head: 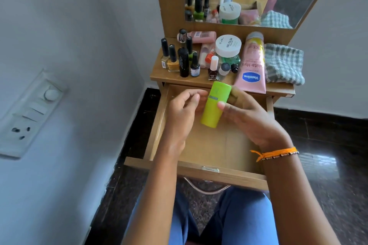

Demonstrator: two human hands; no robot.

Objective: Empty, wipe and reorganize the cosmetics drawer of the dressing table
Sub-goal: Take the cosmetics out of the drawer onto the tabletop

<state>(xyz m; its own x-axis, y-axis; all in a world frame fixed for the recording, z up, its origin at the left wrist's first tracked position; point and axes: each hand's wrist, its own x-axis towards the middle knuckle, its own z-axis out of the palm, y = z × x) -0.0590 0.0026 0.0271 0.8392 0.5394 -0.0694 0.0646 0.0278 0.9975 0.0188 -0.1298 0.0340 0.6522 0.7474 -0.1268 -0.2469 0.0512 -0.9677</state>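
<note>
Two hands are working over the open drawer [159,125]: left hand [179,109] hovering beside, fingers loosely curled, gripping nothing; green bottle [214,105] sitting pinched between right hand [249,117] thumb and fingers. I'd be lowering it flat into a back corner.

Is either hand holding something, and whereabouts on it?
The right hand pinches the green bottle round its middle, over the open drawer. The left hand holds nothing.
</note>
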